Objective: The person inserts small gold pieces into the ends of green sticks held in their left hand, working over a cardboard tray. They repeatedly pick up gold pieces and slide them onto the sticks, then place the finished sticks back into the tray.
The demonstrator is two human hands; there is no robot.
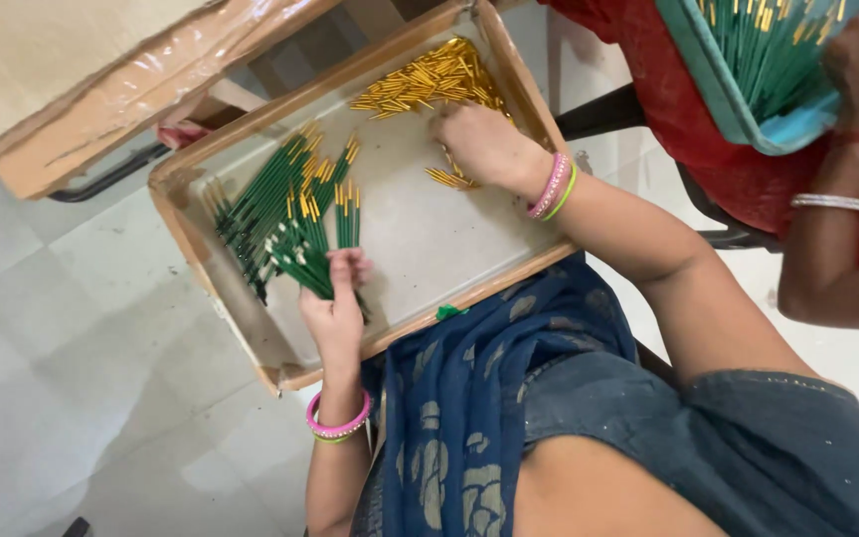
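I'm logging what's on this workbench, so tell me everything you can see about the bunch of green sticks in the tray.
The green sticks are thin, straight, dark green rods, most tipped with a gold-coloured cap, a few ends looking white. They lie loosely fanned in the left part of a shallow brown-edged tray, roughly parallel and overlapping. The left hand grips the near ends of one cluster; the rest lie loose on the tray's pale floor. They sit apart from the heap of gold caps, where the right hand rests.

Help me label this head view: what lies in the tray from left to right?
Green sticks → left hand gripping a bunch of them → bare tray floor → right hand on the gold caps.
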